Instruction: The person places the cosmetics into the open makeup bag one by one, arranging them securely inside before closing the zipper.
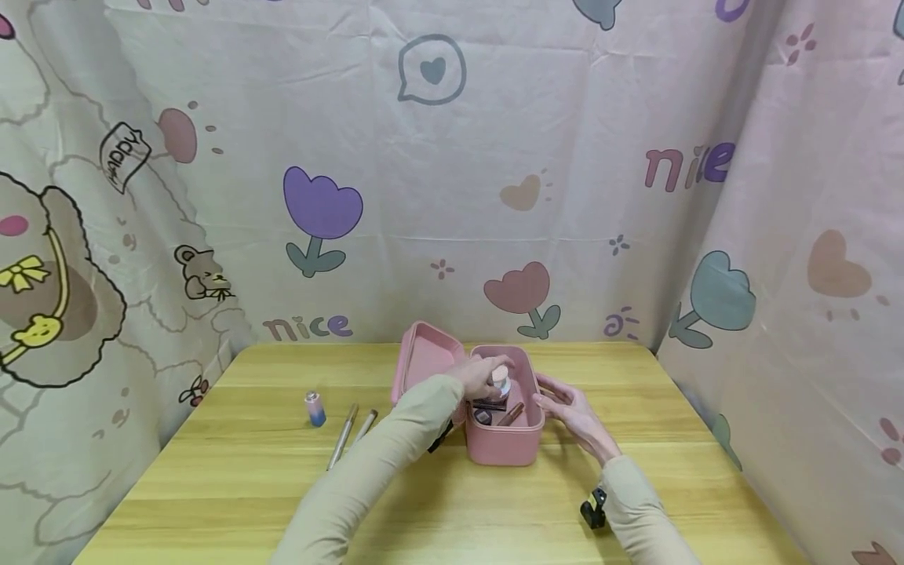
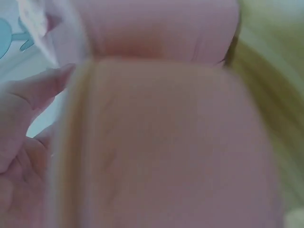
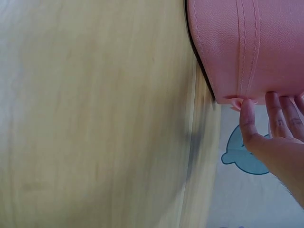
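A pink vanity case (image 1: pixel 503 447) stands on the table with its lid (image 1: pixel 428 357) swung open to the left. My left hand (image 1: pixel 479 377) reaches inside, finger and thumb around a small round container (image 1: pixel 501 378) with a pale top. In the left wrist view, the blurred pink lid (image 2: pixel 175 142) hides most of that hand. Below it in the case lie a dark flat compact (image 1: pixel 490 405), a dark-capped item (image 1: pixel 483 417) and a reddish-brown tube (image 1: pixel 512 414). My right hand (image 1: pixel 575 412) rests extended fingertips against the case's right side, also seen in the right wrist view.
On the table (image 1: pixel 233 463) to the left stand a pink-to-blue small bottle (image 1: pixel 315 410) and two slim pens or brushes, a longer one (image 1: pixel 342 436) and a shorter one (image 1: pixel 366 424). A patterned curtain (image 1: pixel 424 196) hangs behind and along both sides.
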The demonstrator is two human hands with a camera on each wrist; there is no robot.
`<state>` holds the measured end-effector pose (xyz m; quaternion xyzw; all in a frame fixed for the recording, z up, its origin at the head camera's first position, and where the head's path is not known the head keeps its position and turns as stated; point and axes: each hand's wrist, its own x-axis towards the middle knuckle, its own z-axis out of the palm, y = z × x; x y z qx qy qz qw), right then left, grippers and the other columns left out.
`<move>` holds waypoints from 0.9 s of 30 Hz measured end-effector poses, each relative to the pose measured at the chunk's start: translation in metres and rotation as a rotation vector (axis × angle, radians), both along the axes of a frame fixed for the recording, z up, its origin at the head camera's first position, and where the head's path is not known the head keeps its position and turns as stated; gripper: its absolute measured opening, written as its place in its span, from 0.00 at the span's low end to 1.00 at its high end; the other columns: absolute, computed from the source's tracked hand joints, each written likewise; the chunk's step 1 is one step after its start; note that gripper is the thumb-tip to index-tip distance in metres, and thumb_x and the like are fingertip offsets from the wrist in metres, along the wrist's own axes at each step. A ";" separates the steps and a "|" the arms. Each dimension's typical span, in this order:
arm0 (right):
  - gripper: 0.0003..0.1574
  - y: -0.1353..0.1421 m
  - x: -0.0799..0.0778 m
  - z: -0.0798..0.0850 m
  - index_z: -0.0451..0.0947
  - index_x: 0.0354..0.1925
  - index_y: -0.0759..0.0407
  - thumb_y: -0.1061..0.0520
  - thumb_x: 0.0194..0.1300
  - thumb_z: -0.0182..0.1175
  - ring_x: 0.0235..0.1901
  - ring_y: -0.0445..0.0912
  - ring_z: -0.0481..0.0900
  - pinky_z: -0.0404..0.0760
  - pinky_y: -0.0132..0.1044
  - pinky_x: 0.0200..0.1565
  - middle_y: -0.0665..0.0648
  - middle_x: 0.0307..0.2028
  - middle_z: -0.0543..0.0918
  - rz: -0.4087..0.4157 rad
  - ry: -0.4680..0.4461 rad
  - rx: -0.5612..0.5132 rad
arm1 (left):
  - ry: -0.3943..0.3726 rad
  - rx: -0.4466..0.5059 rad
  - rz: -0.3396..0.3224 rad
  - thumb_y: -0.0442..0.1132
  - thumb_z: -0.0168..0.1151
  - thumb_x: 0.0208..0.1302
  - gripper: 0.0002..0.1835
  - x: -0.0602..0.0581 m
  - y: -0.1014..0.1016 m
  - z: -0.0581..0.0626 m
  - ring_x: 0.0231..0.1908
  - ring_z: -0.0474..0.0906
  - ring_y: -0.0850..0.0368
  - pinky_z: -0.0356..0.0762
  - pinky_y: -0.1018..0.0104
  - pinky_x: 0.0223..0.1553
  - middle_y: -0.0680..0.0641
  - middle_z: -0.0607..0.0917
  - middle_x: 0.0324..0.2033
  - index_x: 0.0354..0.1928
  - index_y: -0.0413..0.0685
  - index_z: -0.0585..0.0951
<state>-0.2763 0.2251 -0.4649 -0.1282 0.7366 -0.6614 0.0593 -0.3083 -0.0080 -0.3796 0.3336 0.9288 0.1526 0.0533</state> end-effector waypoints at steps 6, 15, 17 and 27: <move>0.40 -0.001 0.000 0.000 0.55 0.75 0.69 0.58 0.73 0.58 0.73 0.66 0.63 0.82 0.31 0.55 0.71 0.75 0.60 -0.009 -0.018 0.003 | -0.009 0.067 -0.027 0.34 0.63 0.68 0.27 -0.002 -0.009 0.018 0.52 0.83 0.45 0.80 0.54 0.58 0.41 0.88 0.50 0.68 0.51 0.71; 0.40 -0.001 0.000 0.001 0.54 0.75 0.70 0.58 0.73 0.57 0.74 0.64 0.60 0.81 0.29 0.55 0.70 0.75 0.59 -0.014 -0.023 0.005 | 0.018 0.323 0.045 0.37 0.66 0.66 0.27 -0.007 -0.029 0.032 0.37 0.83 0.54 0.81 0.66 0.42 0.43 0.88 0.37 0.66 0.49 0.73; 0.41 -0.001 0.001 0.001 0.54 0.75 0.70 0.59 0.73 0.57 0.74 0.65 0.59 0.81 0.29 0.56 0.70 0.76 0.58 -0.009 -0.027 -0.005 | 0.014 0.432 0.066 0.38 0.67 0.66 0.27 -0.006 -0.035 0.036 0.33 0.78 0.58 0.78 0.70 0.39 0.44 0.85 0.34 0.66 0.48 0.74; 0.40 0.001 0.000 -0.002 0.53 0.75 0.71 0.59 0.74 0.56 0.74 0.66 0.60 0.82 0.34 0.57 0.71 0.75 0.58 -0.003 -0.006 -0.012 | -0.043 0.727 0.244 0.44 0.66 0.68 0.26 0.014 -0.065 0.051 0.33 0.71 0.59 0.69 0.71 0.37 0.44 0.81 0.41 0.66 0.49 0.74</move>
